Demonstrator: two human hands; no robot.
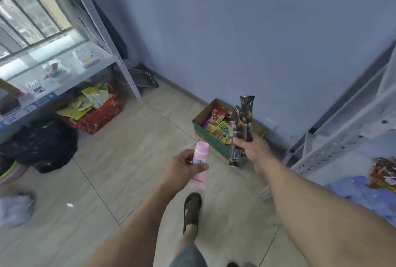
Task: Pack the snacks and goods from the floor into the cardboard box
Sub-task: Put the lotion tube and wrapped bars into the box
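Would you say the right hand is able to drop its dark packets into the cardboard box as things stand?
Probably yes: the right hand holds the dark packets just before the open cardboard box, with nothing between.

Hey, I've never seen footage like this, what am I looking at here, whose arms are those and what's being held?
This is one picture from a camera worn on a person's head, looking down at their own arms. No machine is involved. The left hand grips a pink tube. The right hand grips two long dark snack packets, standing upright. Ahead, on the tiled floor by the wall, sits an open cardboard box already holding colourful snack packs. A red basket of packets sits under the shelf on the left.
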